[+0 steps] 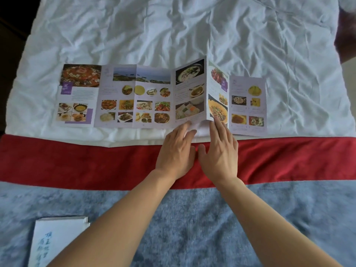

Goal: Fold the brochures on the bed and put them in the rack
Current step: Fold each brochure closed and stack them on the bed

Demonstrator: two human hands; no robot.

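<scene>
Both hands at the raised crease of the brochure on the bed

The brochure [154, 97] lies unfolded beyond both hands; left hand [176, 149] and right hand [219, 151] rest relaxed-fingered, fingertips touching its near edge beside the tented fold, apparently pressing rather than pinching.

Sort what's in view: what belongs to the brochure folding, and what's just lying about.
In the job: brochure, left hand, right hand.
Lying about: white box, red band, grey blanket, white sheet.

Two bare forearms, left hand [176, 151] and right hand [218, 152] (ringless, sleeveless)
</scene>
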